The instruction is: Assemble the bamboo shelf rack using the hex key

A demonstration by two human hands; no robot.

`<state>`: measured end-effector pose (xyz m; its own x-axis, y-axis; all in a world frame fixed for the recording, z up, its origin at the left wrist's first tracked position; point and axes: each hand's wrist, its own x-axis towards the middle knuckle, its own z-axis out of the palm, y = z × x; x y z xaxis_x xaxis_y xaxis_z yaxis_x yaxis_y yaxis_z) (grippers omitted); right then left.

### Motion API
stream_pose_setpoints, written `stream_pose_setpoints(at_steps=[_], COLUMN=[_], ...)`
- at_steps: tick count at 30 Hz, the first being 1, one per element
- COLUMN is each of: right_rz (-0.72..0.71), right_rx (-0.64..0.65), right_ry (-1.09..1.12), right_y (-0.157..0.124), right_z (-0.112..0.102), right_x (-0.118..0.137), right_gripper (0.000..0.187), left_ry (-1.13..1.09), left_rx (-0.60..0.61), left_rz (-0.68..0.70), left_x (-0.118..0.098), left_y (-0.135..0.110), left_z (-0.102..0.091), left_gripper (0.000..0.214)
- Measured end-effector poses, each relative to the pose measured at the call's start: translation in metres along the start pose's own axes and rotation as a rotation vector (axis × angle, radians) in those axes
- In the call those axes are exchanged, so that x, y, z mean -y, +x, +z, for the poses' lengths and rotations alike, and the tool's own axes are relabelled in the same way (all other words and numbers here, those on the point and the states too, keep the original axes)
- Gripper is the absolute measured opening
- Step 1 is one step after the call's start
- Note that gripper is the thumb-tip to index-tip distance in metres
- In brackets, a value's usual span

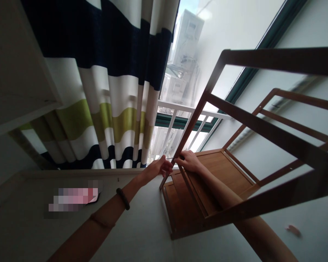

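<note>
A brown wooden shelf rack (215, 165) with slim posts stands tilted in my view on the right. My left hand (161, 167) is at the outer side of its near post, fingers curled. From those fingers a thin metal rod (168, 158) reaches toward the post; its ends are too small to make out. On the other side of the post, my right hand (190, 161) grips the rack where a shelf board meets the post. That forearm passes through the frame, between the rails. The right fingertips are partly hidden.
A striped curtain (120, 91) hangs at the left, beside a window with a white railing (191, 109). A blurred-out pinkish object (73, 199) lies on the floor at the left. A small pink item (293, 230) is at lower right. A white shelf edge (24, 118) juts in from the left.
</note>
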<state>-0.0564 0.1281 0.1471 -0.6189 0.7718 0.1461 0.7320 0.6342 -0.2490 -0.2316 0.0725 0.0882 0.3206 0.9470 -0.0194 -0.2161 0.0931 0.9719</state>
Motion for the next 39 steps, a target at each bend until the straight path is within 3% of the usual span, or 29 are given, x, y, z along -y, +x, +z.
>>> stream_pose_setpoints(at_steps=[3, 10, 13, 18, 22, 28, 39], right_rz=[0.0, -0.013, -0.057, -0.154, -0.085, -0.007, 0.008], right_rx=[0.0, 0.008, 0.027, -0.023, -0.099, 0.007, -0.004], right_ry=[-0.01, 0.021, 0.086, 0.3, 0.131, -0.139, -0.117], right_y=[0.0, 0.0, -0.001, -0.004, -0.006, -0.006, -0.003], right_z=[0.0, 0.0, -0.002, -0.013, -0.016, 0.001, 0.003], right_x=[0.0, -0.001, -0.004, -0.019, -0.028, -0.02, -0.021], right_gripper=[0.023, 0.023, 0.027, 0.037, 0.036, 0.042, 0.038], left_ry=[0.02, 0.74, 0.857, 0.853, 0.814, 0.829, 0.801], left_rx=[0.049, -0.106, -0.107, -0.146, -0.195, -0.174, -0.184], left_rz=[0.019, 0.21, 0.238, 0.254, 0.28, 0.256, 0.254], left_x=[0.0, -0.004, -0.004, -0.001, -0.001, -0.004, -0.006], left_y=[-0.001, -0.002, -0.003, -0.007, -0.007, -0.007, -0.01], left_z=[0.0, -0.01, -0.013, -0.009, -0.006, -0.007, 0.0], left_gripper=[0.04, 0.03, 0.028, 0.032, 0.034, 0.034, 0.035])
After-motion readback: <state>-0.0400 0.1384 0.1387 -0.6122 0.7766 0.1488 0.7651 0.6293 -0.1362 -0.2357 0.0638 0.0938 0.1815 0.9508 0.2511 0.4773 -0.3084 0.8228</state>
